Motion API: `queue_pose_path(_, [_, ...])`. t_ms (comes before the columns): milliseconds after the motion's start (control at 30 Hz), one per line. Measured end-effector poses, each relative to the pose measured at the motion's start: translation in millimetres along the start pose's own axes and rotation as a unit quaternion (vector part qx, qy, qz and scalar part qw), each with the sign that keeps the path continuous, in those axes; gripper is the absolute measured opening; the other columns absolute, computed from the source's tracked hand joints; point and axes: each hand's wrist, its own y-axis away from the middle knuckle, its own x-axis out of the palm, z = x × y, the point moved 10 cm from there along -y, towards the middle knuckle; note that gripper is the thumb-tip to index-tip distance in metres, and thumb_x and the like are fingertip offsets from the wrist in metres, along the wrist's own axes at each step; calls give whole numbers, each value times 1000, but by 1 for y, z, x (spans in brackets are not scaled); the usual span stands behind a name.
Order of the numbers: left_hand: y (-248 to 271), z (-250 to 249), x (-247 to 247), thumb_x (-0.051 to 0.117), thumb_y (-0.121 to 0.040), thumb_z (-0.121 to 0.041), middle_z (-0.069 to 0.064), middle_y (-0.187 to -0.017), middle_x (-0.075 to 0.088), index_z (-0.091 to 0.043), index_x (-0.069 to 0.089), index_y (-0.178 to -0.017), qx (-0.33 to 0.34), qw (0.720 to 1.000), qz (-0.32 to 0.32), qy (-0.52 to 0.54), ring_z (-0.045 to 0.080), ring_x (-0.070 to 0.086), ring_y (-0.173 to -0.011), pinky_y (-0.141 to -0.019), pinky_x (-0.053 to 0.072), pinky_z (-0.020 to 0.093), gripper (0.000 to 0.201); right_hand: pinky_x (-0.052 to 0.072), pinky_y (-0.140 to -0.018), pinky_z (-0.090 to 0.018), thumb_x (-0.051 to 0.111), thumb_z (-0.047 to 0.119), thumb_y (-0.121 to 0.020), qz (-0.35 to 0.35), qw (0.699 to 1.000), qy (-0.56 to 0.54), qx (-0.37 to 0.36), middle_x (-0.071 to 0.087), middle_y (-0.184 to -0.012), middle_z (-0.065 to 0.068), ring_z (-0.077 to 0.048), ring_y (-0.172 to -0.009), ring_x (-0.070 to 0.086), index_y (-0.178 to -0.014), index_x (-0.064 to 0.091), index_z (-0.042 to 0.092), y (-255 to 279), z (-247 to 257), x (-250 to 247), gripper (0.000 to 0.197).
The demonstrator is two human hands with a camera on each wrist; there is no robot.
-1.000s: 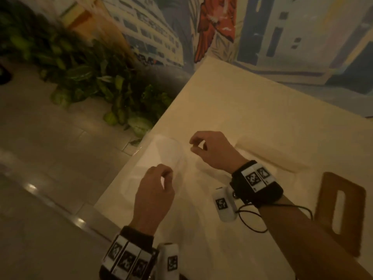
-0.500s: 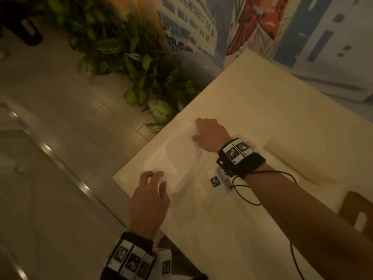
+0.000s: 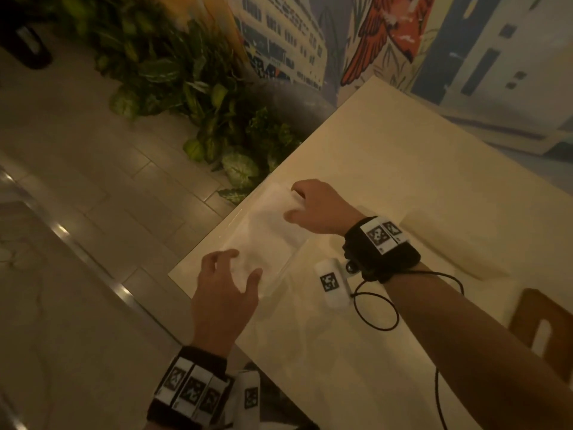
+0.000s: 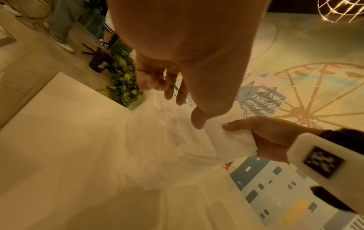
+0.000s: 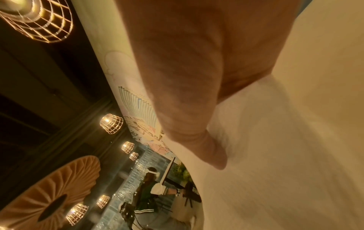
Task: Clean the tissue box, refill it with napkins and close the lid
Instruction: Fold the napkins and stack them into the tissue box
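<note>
The pale counter (image 3: 387,169) runs from the lower middle of the head view up toward the right, and its near corner juts out over the tiled floor (image 3: 93,187). Leafy plants (image 3: 192,97) crowd the upper left, just past that corner, and a painted mural (image 3: 434,41) of buildings and a red bird fills the top right. A brown wooden board with a slot (image 3: 541,333) lies at the right edge, and a pale flat strip (image 3: 446,243), too dim to identify, sits on the counter beyond the right wrist. Nothing stands between the hands and the napkin pack.

That pack of napkins (image 3: 266,237), in clear wrap, lies near the counter's corner at mid-frame. The right hand (image 3: 322,209) holds its far end, thumb over and fingers (image 4: 275,152) curled under a white wad, as the left wrist view shows. The left hand (image 3: 223,293) has its fingers (image 3: 217,262) spread and bent over the near end, pinching the plastic wrap.

Against half a second ago, the left hand has moved up onto the pack from the counter edge, and the right hand grips deeper into the far end. The tissue box itself I cannot make out.
</note>
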Motion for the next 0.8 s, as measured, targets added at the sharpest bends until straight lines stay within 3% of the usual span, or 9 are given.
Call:
queue_pose_path(133, [-23, -18, -16, 78, -71, -45, -6, -118, 39, -21, 45, -123, 31, 994, -9, 102, 20, 46, -111, -90, 47, 38, 66, 47, -82, -39, 65, 31, -87, -22, 999, -27, -19, 58, -99, -5, -24, -91, 54, -103, 60, 9, 15, 7, -13, 28])
queue_pose_path(233, [-48, -39, -20, 81, -65, -48, -12, -109, 46, -25, 47, -121, 67, 988, 26, 139, 8, 51, -96, -81, 44, 27, 69, 47, -78, -38, 65, 32, -87, -35, 998, -25, -44, 60, -96, -5, -23, -86, 55, -101, 61, 8, 24, 15, -20, 28])
queue_pose_path(300, [-63, -55, -13, 81, -64, -49, -16, -104, 52, -26, 49, -121, 88, 981, 91, 148, -2, 53, -91, -74, 43, 21, 69, 48, -74, -39, 67, 31, -85, -42, 997, -25, -56, 61, -91, -4, -22, -81, 56, -98, 63, 8, 27, 19, -22, 27])
queue_pose_path(400, [-78, -71, 8, 82, -71, -36, -1, -121, 57, -19, 47, -132, 115, 969, 199, 88, 16, 57, -106, -86, 47, 30, 72, 49, -74, -39, 69, 30, -83, -50, 996, -24, -64, 63, -90, -4, -21, -80, 57, -97, 64, 8, 29, 22, -21, 27])
queue_pose_path(467, [-84, -77, 16, 81, -73, -33, 3, -118, 61, -17, 52, -128, 141, 961, 236, 43, 19, 60, -105, -93, 49, 36, 64, 49, -76, -38, 71, 31, -83, -58, 996, -23, -65, 64, -95, -5, -21, -84, 57, -101, 65, 9, 29, 21, -21, 30])
queue_pose_path(500, [-87, -78, 15, 82, -71, -34, -1, -109, 65, -20, 57, -121, 144, 959, 239, 48, 15, 63, -99, -89, 53, 38, 58, 48, -79, -36, 72, 32, -82, -60, 996, -23, -60, 64, -99, -5, -21, -87, 56, -104, 65, 9, 29, 20, -21, 32])
queue_pose_path(567, [-91, -79, 12, 82, -71, -32, -9, -93, 66, -23, 62, -109, 146, 957, 242, 73, 5, 63, -87, -76, 55, 28, 44, 46, -86, -35, 74, 37, -79, -68, 996, -17, -52, 62, -110, -5, -21, -96, 54, -108, 65, 13, 28, 16, -21, 39])
queue_pose_path(667, [-90, -81, 13, 80, -75, -29, -13, -90, 67, -28, 63, -103, 140, 950, 257, 113, 0, 64, -82, -66, 48, 15, 33, 42, -98, -41, 77, 39, -75, -77, 996, -11, -39, 56, -127, -6, -25, -113, 50, -109, 66, 16, 26, 10, -23, 43])
queue_pose_path(800, [-91, -73, 12, 80, -73, -28, -7, -102, 67, -21, 63, -111, 118, 947, 249, 167, 9, 65, -92, -73, 56, 27, 42, 41, -95, -29, 78, 29, -78, -60, 996, -53, -28, 53, -126, -7, -18, -108, 48, -117, 60, 12, 29, 8, -24, 46])
